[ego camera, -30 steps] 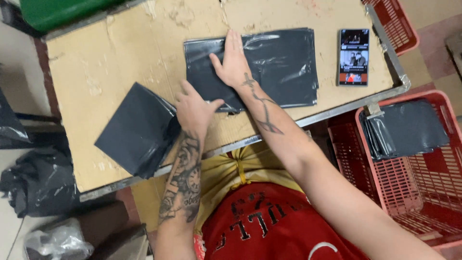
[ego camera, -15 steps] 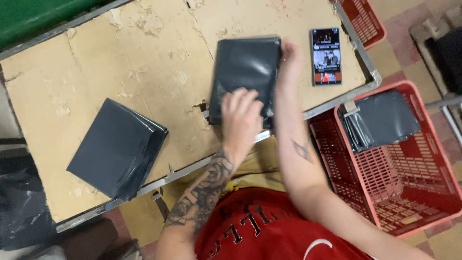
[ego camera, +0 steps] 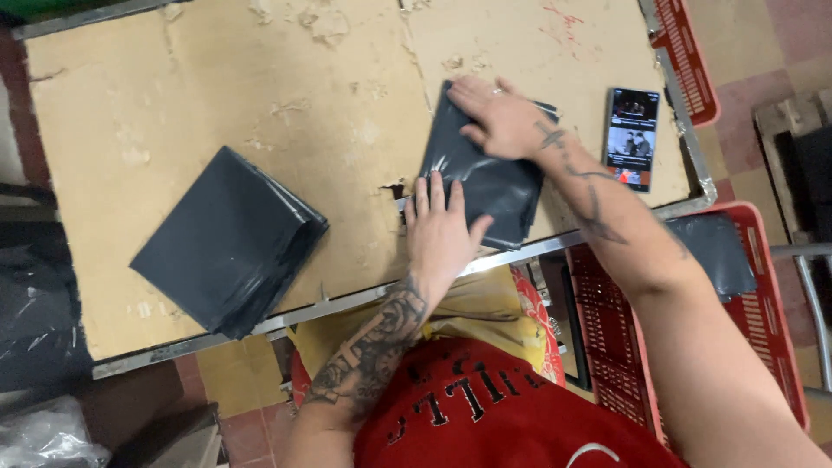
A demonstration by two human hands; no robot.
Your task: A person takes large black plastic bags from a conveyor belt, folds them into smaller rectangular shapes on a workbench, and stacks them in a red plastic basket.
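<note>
A folded dark grey plastic bag (ego camera: 490, 184) lies on the worn wooden table (ego camera: 260, 95), near its front edge. My left hand (ego camera: 442, 227) rests flat on the bag's near left corner, fingers spread. My right hand (ego camera: 501, 119) presses flat on its far part. Neither hand grips anything. To the left sits a stack of folded dark grey bags (ego camera: 227, 241), apart from both hands.
A phone (ego camera: 632, 137) with a lit screen lies at the table's right edge. A red plastic basket (ego camera: 771, 347) stands at the right with a dark grey bag (ego camera: 712, 253) in it. Another red basket (ego camera: 689, 61) sits further back. Dark bags (ego camera: 35, 321) lie on the floor at left.
The bag went from spread wide to folded narrow. My hands shifted: the right now presses the far part, the left the near corner. The camera view moved left.
</note>
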